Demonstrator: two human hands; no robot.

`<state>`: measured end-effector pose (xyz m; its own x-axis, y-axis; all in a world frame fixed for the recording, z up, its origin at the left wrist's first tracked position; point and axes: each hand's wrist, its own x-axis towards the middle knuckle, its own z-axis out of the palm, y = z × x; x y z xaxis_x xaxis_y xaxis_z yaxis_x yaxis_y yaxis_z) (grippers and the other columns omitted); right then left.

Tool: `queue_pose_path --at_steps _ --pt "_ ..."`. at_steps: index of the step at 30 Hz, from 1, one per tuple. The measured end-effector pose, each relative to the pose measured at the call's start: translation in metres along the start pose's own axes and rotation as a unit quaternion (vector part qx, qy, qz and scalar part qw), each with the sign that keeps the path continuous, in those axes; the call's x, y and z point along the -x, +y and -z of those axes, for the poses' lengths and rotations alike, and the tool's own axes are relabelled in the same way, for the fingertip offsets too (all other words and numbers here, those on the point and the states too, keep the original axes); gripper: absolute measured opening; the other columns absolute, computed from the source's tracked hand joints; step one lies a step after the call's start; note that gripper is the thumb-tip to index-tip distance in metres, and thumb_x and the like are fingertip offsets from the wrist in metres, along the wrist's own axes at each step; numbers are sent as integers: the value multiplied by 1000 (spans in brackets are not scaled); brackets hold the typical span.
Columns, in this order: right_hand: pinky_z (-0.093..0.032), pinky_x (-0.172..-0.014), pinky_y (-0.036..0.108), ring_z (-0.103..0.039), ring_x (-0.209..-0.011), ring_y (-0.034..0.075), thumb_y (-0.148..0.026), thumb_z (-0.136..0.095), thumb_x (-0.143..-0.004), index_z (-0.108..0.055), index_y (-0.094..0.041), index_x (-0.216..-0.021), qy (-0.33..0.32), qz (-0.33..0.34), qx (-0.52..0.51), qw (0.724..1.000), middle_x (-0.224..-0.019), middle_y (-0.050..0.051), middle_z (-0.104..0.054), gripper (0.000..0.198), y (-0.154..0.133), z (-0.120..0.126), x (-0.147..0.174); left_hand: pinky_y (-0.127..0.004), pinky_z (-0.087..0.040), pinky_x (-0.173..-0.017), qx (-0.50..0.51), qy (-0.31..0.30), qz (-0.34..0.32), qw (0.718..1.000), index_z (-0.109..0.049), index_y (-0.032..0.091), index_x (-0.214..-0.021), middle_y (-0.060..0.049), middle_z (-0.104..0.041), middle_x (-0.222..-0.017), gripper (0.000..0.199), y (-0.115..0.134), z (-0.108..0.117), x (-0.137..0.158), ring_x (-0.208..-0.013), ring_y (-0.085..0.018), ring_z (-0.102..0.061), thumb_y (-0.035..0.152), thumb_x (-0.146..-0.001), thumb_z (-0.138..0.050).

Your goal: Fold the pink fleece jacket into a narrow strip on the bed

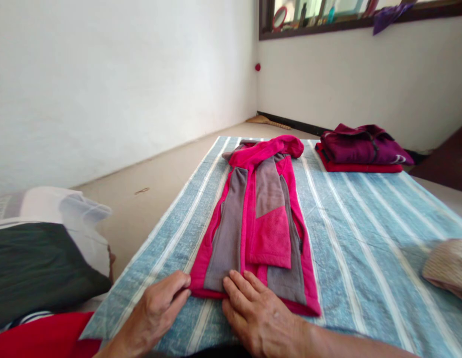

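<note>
one pink and grey fleece jacket (259,219) lay folded lengthwise down the middle of one blue striped cloth (365,238), its hood end toward the far wall and its hem at the near edge. two hands worked at that hem. the left hand (156,308) pinched the near left corner of the jacket between thumb and curled fingers, closed on the fabric. the right hand (259,313) rested flat with fingers spread on the hem just beside it, pressing down and gripping nothing.

at the far right corner of the cloth sat one stack of two folded garments (363,149), a purple one on top of a red one, well apart from the jacket. one beige striped piece (449,266) lay at the right edge of the cloth, partly cut off by the frame. to the left, off the cloth, one pile of clothes (40,248) showed dark, white and red layers.

the cloth's left edge ran beside a bare strip of floor (149,179) reaching to the white wall. between the jacket and the right-hand items the striped cloth lay open, and a narrower bare band lay on the jacket's left side. one broom (266,121) lay by the far wall.
</note>
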<state>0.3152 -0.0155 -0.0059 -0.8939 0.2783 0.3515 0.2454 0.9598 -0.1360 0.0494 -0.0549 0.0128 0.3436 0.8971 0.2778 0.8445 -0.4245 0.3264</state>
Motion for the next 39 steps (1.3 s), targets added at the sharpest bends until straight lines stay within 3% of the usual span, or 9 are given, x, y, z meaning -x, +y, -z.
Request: queue_pose_path --at_steps 22,32,39 --pt "-37 -106 47 -26 -136 35 -28 -42 -96 -52 -8 -121 -11 1 2 1000 -143 20 -38 34 -3 2 4 -18 -39 -52 -17 10 -10 1000 -47 20 -75 5 -50 -62 16 6 4 -5 -52 -8 -53 15 -89 -43" --pt "-39 -104 48 -27 -136 34 -28 -40 -97 -53 -11 -119 26 18 3 1000 -142 19 -41 31 -8 2 9 -18 -38 -55 -19 -12 1 1000 -47 19 -75 5 -49 -64 17 6 4 -3 -55 -8 -52 11 -89 -41" --pt "-39 -102 53 -39 -129 32 -22 -44 -95 -59 -12 -107 103 45 -10 994 -124 14 -57 21 -18 -2 12 -18 -37 -54 -14 -10 7 1000 -47 19 -74 5 -49 -63 17 10 5 -5 -54 -8 -51 12 -89 -42"
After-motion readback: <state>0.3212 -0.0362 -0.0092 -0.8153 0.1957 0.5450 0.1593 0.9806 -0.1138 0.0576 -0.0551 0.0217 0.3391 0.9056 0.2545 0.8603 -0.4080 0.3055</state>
